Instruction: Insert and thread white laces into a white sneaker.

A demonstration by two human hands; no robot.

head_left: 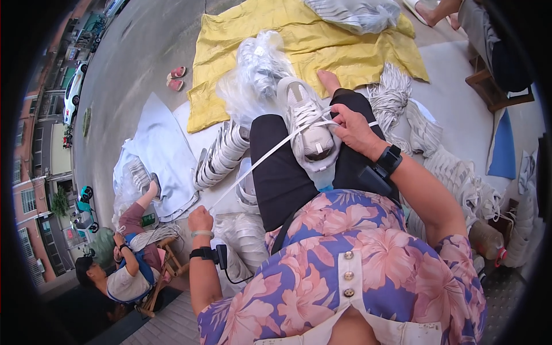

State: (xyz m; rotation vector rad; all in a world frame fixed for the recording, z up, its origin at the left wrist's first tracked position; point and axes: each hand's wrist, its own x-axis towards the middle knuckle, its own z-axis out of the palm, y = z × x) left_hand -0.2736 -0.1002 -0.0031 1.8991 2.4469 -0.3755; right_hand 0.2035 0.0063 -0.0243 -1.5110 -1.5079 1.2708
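Observation:
A white and pale grey lace-up shoe (317, 138) lies between my black-trousered thighs, its laces partly threaded across the front. One white shoelace (260, 160) runs taut from it down to the left. My left hand (200, 220), out to that side, is closed on this lace's far end. Beside the shoe's right edge, my right hand (352, 131) pinches lace close to the eyelets. A short lace end sticks out past that hand over my right thigh.
Stacked pale shoe parts (221, 155) lie left of my legs. A bundle of white laces (392, 95) and more shoe parts (454, 172) lie to the right. Clear plastic bags (259, 66) rest on a yellow sheet (213, 69) ahead. Another person (129, 270) sits at left.

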